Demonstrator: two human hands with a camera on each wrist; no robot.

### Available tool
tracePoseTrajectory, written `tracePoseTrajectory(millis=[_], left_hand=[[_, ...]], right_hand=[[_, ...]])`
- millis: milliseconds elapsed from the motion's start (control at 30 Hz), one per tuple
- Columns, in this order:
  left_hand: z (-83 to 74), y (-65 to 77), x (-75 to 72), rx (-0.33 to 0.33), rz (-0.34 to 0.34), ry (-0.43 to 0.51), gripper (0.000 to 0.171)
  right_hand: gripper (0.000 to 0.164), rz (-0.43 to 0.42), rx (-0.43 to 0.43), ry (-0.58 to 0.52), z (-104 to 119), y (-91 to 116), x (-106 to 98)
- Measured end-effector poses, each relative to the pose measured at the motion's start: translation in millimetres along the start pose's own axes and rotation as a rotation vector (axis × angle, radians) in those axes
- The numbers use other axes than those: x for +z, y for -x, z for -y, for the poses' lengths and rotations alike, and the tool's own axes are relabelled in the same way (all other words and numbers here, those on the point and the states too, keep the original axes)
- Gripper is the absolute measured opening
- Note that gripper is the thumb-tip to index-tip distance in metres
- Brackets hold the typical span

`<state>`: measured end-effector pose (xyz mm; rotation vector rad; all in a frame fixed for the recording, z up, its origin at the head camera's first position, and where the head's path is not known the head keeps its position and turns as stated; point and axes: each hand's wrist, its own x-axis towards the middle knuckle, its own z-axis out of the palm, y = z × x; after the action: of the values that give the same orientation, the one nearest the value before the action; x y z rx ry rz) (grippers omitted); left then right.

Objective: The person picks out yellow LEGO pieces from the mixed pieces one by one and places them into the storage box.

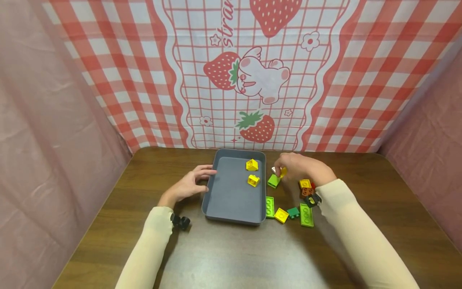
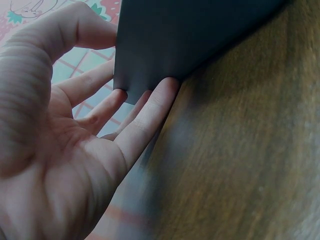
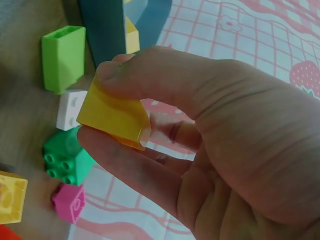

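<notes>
In the right wrist view my right hand (image 3: 240,125) pinches a yellow toy brick (image 3: 115,112) between thumb and fingers. The head view shows that hand (image 1: 297,165) just right of the grey tray (image 1: 231,220), above a lime green brick (image 1: 274,181). Two yellow bricks, one farther back (image 1: 252,165) and one nearer (image 1: 253,180), lie in the tray's right half. My left hand (image 1: 189,182) rests its fingertips on the tray's left side. Seen from the left wrist, its fingers (image 2: 150,112) are extended against the dark tray wall (image 2: 155,50).
Right of the tray lie a lime plate (image 1: 269,207), a yellow brick (image 1: 281,215), a dark green brick (image 1: 293,212) and another lime plate (image 1: 306,215). White (image 3: 71,110), green (image 3: 67,156) and pink bricks (image 3: 70,202) show beyond my right hand. A checked cloth (image 1: 144,80) hangs behind the table.
</notes>
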<state>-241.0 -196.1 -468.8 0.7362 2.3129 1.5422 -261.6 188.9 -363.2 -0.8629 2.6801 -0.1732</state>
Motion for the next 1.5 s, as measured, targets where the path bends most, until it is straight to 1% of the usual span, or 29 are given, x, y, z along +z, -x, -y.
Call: tracePoseTrajectory(millis=[300, 367, 633, 833, 1100, 1233, 1400, 1467, 1500], left_hand=[[-0.5, 1.4, -0.3, 0.003, -0.004, -0.01, 0.061], [0.2, 1.7, -0.5, 0.004, -0.002, -0.015, 0.061], [-0.8, 0.9, -0.3, -0.024, -0.001, -0.006, 0.061], [-1.9, 1.6, -0.2, -0.008, 0.003, -0.01, 0.061], [-0.9, 1.4, -0.4, -0.021, 0.0, -0.006, 0.06], [-1.6, 1.9, 0.1, -0.01, 0.005, -0.007, 0.06], [-2.4, 1.9, 0.6, -0.008, 0.004, -0.002, 0.06], [-3.1, 1.8, 0.7, -0.009, 0.004, 0.001, 0.06], [-3.4, 1.7, 0.8, -0.009, 0.005, 0.002, 0.06]], right_hand=[[0.014, 0.009, 0.058, -0.07, 2.6, -0.3, -18.0], [0.014, 0.009, 0.053, -0.076, 3.0, -0.9, -19.7], [0.012, 0.031, 0.049, -0.087, 1.5, -4.6, -15.4], [0.012, 0.032, 0.046, -0.085, -1.9, -7.6, -12.3], [0.013, 0.018, -0.011, -0.062, -4.4, -14.0, -8.5], [0.013, 0.03, 0.011, -0.072, -4.3, -16.5, -6.8], [0.013, 0.054, 0.058, -0.124, -1.5, -17.9, -7.3], [0.013, 0.061, 0.069, -0.15, -0.1, -19.0, -8.0], [0.013, 0.059, 0.064, -0.144, 0.9, -19.7, -8.4]])
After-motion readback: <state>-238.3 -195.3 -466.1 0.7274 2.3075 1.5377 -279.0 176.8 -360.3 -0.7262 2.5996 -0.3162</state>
